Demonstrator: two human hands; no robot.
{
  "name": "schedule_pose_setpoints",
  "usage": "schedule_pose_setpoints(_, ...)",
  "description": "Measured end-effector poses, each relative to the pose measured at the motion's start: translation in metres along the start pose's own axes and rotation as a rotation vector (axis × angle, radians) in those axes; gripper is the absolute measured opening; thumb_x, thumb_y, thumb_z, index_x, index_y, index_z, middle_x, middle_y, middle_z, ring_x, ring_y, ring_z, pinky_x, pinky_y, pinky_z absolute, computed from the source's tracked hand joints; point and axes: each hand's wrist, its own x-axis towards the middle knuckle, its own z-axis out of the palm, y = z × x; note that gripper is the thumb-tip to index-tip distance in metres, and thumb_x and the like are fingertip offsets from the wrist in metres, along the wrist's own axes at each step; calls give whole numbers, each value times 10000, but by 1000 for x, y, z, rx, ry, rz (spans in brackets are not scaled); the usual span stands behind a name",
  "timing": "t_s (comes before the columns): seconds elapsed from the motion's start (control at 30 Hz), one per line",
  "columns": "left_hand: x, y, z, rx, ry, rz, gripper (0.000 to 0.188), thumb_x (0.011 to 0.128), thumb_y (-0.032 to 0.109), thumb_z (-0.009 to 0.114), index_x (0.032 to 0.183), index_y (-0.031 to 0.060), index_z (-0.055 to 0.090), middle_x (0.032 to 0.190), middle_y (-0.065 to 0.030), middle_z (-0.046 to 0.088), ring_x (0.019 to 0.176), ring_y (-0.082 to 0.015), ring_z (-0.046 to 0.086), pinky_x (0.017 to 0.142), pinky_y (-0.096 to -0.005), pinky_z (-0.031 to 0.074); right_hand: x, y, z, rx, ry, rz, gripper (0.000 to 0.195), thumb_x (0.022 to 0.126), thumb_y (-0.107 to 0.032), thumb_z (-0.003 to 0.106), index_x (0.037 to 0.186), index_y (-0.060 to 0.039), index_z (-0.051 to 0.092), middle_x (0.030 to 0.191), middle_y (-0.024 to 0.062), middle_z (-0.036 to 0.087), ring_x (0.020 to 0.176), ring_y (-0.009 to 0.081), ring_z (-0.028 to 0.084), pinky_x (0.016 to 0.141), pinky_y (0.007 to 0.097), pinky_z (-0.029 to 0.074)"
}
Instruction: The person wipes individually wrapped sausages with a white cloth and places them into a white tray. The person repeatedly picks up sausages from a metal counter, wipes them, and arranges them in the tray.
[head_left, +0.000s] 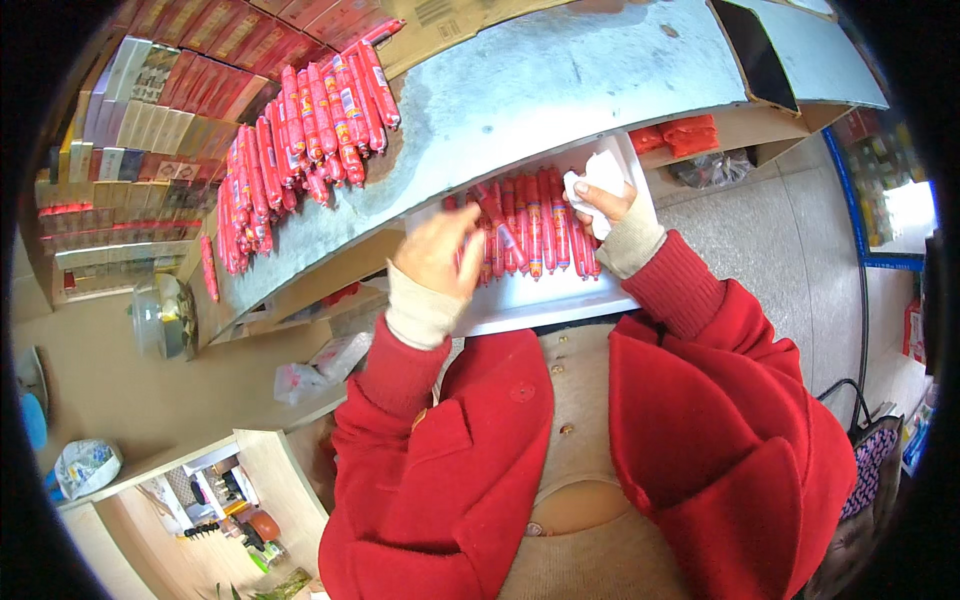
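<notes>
Several red-wrapped sausages (534, 225) lie side by side in an open white drawer (555, 307) in front of me. My left hand (439, 247) is over the drawer's left part, slightly blurred, its fingers beside one slanted sausage (496, 217); whether it grips that sausage cannot be told. In my right hand (606, 201), above the drawer's right side, is a crumpled white tissue or cloth (600, 184). A large pile of similar red sausages (300, 135) lies on the metal-looking countertop (540, 82) at the upper left, with a single one (208, 268) near its edge.
Stacked small boxes (165, 97) fill shelves beyond the counter. Red packets (686, 135) and a clear plastic bag (716, 169) sit on a shelf right of the drawer. A clear plastic tub (161, 315) stands at the left; an open wooden drawer (217, 510) with small items is lower left.
</notes>
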Motion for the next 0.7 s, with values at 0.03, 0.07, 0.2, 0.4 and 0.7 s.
schedule_pose_setpoints(0.03, 17, 11, -14, 26, 90, 15, 209, 808, 120, 632, 999, 32, 630, 849, -130, 633, 766, -305, 611, 707, -371, 485, 0, -1, -2, -6, 2, 3, 192, 851, -221, 623, 919, -44, 592, 693, 5, 537, 591, 78, 471, 512, 219, 374)
schedule_pose_setpoints(0.07, 31, 12, -25, 123, 157, 31, 187, 812, 111, 630, 977, 23, 627, 851, -136, 623, 778, -304, 604, 708, -375, 478, 0, -2, 0, -8, -10, 11, 191, 852, -223, 620, 915, -45, 591, 693, 4, 534, 591, 78, 469, 514, 220, 373)
schedule_pose_setpoints(0.2, 87, -18, -41, 437, 331, 55, 247, 804, 150, 643, 998, 5, 594, 879, -171, 605, 844, -333, 588, 754, -421, 473, -3, -5, 1, -54, -33, -28, 195, 859, -231, 607, 898, -41, 585, 695, 7, 527, 605, 81, 466, 533, 215, 367)
schedule_pose_setpoints(0.4, 125, -45, -25, 745, 88, -37, 193, 829, 224, 589, 878, 37, 585, 771, -192, 613, 749, -355, 618, 676, -458, 498, -7, -9, -2, -47, -26, -95, 204, 868, -248, 589, 879, -45, 567, 695, 6, 514, 611, 85, 454, 539, 216, 351)
schedule_pose_setpoints(0.7, 120, -9, -23, 271, 332, 77, 152, 896, 119, 499, 1003, 29, 557, 910, -178, 557, 844, -341, 556, 759, -406, 457, -13, -11, -22, -28, -61, -151, 289, 854, -302, 589, 956, -33, 561, 712, 23, 522, 622, 95, 474, 549, 219, 367)
